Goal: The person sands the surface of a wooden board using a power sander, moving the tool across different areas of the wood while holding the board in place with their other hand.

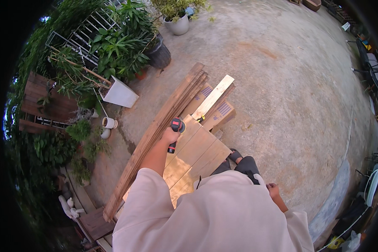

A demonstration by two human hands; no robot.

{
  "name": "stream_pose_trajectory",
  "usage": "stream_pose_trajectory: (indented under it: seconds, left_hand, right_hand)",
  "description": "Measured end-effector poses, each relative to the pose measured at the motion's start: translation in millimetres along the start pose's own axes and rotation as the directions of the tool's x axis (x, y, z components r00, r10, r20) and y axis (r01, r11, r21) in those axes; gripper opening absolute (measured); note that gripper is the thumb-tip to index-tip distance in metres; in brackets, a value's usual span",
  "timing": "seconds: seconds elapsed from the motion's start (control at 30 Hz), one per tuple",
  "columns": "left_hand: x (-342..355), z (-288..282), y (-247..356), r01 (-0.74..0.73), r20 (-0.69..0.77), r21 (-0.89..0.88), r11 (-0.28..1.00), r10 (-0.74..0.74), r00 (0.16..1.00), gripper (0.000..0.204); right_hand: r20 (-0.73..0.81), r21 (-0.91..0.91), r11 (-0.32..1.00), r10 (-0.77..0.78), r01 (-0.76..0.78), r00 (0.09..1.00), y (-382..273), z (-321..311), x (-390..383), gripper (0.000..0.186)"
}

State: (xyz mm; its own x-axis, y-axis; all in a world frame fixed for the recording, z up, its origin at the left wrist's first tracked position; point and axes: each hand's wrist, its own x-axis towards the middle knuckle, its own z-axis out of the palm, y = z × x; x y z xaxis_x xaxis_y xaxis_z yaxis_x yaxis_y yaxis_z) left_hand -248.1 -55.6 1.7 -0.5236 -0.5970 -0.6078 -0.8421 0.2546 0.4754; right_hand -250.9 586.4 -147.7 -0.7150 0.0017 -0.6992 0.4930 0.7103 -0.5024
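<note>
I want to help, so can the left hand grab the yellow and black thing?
Probably not without letting go: the left hand grips a red and black power tool, though the yellow and black thing sits close by.

Wears a loose, plain top point(227, 214) in pale pinkish beige, softly creased over the shoulders. Has short, wide-mouthed sleeves point(148, 182) in the same cloth, falling well short of the wrists. Lower down, shows dark grey legwear point(248, 165) and dark, open footwear point(234, 153) with a strap across the foot.
</note>
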Motion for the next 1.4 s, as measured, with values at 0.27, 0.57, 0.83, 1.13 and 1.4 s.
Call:
stream_pose_trajectory:
  seconds: [0.27, 0.57, 0.83, 1.13, 1.4]
  left_hand:
    - [19.1, 9.8, 1.5, -0.02, -0.021, -0.012, 1.0, 0.02, 1.0, 0.026]
    - [31.6, 11.8, 5.8, 0.005, 0.035, -0.036, 0.999, -0.004, 0.999, 0.026]
    - [20.5, 20.9, 11.1, 0.011, -0.004, -0.124, 0.992, -0.012, 1.0, 0.02]
    - [-67.0, 24.9, -39.9, 0.199, 0.103, -0.498, 0.844, -0.171, 0.98, 0.006]
    - [-93.6, 38.7, -64.1, 0.295, 0.044, -0.649, 0.701, -0.352, 0.935, 0.009]
  right_hand:
    - [-0.034, 0.01, 1.0, -0.003, 0.004, 0.999, 11.8, 1.1, -2.5, 0.029]
    - [-0.035, 0.027, 1.0, 0.009, -0.008, 0.999, 10.8, -0.5, -9.8, 0.029]
    - [-0.002, 0.023, 1.0, 0.015, -0.015, 1.0, -13.7, -9.6, -6.3, 0.026]
    - [0.226, 0.145, 0.989, -0.04, 0.007, 0.973, -122.2, 42.3, 67.1, 0.027]
    - [0.411, -0.008, 0.973, -0.207, 0.231, 0.888, -215.4, 175.3, 116.9, 0.059]
